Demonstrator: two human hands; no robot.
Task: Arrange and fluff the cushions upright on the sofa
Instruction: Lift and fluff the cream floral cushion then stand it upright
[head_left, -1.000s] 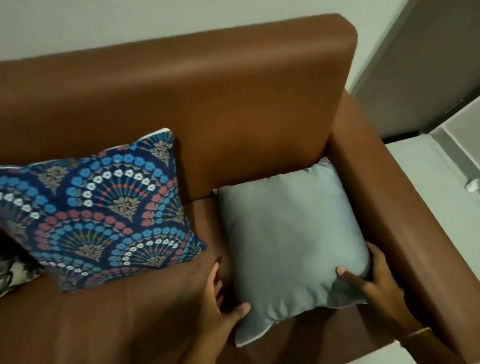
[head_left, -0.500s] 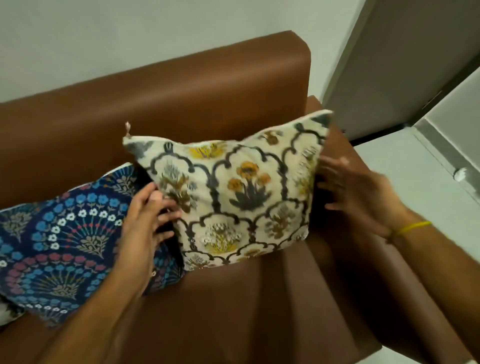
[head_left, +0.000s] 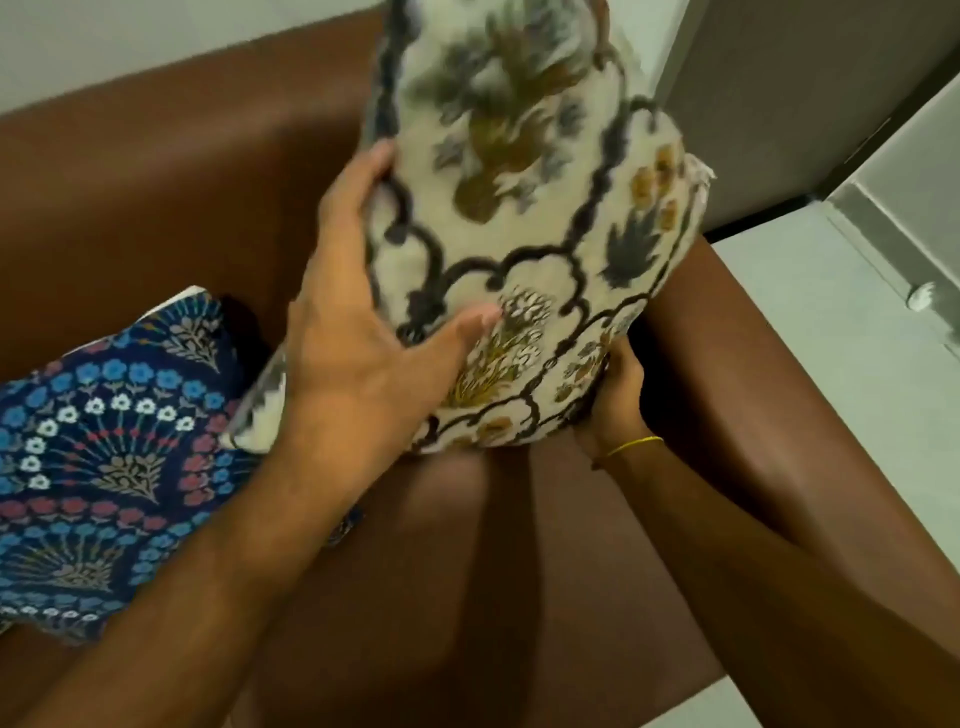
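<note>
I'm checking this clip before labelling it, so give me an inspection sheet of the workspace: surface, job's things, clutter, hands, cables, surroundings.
Surface: brown leather sofa, seat bare in the middle.
Job's things: cream floral cushion lifted off the seat and blurred by motion; blue patterned cushion leaning at the left against the backrest.
Clutter: nothing seen.
Hands: left hand spread on the cream cushion's left side, thumb across its front; right hand gripping its lower right corner, with a thin yellow band on the wrist.
Cables: nothing seen.
Surroundings: pale wall behind the sofa, grey door and light floor to the right.
</note>
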